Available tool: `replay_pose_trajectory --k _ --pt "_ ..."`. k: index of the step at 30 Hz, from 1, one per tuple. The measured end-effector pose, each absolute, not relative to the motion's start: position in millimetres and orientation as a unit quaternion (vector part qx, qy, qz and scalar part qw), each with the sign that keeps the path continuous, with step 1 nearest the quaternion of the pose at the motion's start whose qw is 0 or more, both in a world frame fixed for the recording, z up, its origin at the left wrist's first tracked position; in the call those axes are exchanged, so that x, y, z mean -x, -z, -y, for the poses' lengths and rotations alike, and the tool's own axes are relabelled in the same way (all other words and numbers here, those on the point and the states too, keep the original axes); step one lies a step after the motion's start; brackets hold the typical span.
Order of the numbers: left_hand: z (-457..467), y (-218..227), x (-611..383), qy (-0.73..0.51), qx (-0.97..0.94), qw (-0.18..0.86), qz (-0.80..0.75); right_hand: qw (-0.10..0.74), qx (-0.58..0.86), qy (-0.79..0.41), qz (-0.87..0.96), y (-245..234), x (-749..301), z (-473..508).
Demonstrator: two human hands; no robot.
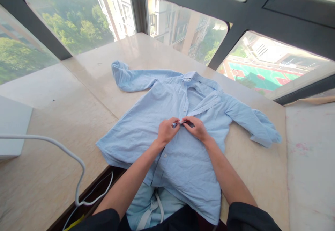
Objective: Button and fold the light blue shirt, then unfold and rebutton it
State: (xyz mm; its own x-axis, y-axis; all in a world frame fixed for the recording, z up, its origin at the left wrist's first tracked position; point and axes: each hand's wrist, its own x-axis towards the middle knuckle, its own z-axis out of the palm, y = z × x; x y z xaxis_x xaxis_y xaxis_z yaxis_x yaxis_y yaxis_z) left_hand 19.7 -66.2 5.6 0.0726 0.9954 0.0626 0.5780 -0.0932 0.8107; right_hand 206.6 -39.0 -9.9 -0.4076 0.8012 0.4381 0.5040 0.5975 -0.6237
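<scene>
A light blue button-up shirt [141, 122] lies spread out, front side up, its collar away from me and its lower hem hanging over the near edge. The upper front is open below the collar, and a white button [165, 155] shows lower on the front. My left hand [167, 130] pinches the shirt's front edge at mid-chest. Facing it, my right hand [195, 128] pinches the same edge, fingertips nearly touching the left ones. The button or buttonhole between my fingers is too small to make out.
The shirt rests on a beige stone ledge [91, 115] beneath windows. At the left are a white box-like object [13, 126] and a white cable [65, 149] that loops toward my left forearm. A pale wall surface [311, 161] borders the ledge at right.
</scene>
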Motion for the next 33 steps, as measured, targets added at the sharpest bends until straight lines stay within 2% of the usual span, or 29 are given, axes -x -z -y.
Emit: replay_pose_trajectory --k 20,25,30,33 --pt "64 -2 -18 -0.344 -0.659 0.31 -0.592 0.309 0.39 -0.185 0.848 13 -202 35" --pt "63 -2 -18 -0.349 -0.658 0.308 -0.592 0.332 0.392 -0.202 0.834 9 -201 35" --pt "63 -2 -17 -0.378 -0.645 0.321 -0.581 0.431 0.49 -0.242 0.718 -5 -196 53" --pt "63 -2 -17 -0.396 -0.633 0.329 -0.578 0.422 0.571 -0.384 0.59 -14 -189 67"
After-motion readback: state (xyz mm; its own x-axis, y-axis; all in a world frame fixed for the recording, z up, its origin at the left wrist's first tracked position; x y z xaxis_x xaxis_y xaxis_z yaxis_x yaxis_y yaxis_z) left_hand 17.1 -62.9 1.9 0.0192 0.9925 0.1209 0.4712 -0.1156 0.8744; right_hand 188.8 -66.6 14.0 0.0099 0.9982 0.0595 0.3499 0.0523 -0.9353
